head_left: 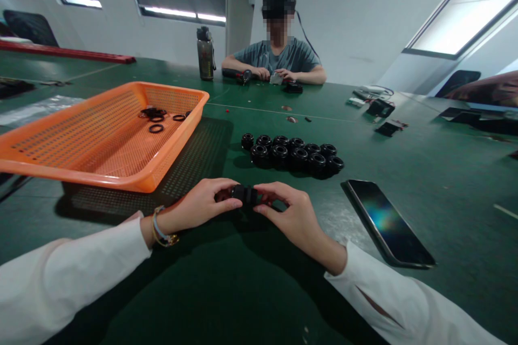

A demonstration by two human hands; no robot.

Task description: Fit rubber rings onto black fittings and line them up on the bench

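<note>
Between my hands, just above the green table, is a small black cable gland (244, 194), ridged and dark, partly covered by the fingers. My left hand (205, 202) pinches its left end between thumb and fingers. The right end is gripped by the thumb and fingertips of my right hand (296, 214). Beyond them stand several similar black round fittings (299, 154) in rows, their ring-shaped tops facing up. An orange perforated basket (178, 140) on the left holds several thin black rings (156, 128).
A phone (388, 221) lies to the right of my right hand. Across the table (457, 188) sits a person (277, 51) handling a small pale piece, beside a dark bottle (205, 56). Black devices with wires (380, 108) lie at the far right.
</note>
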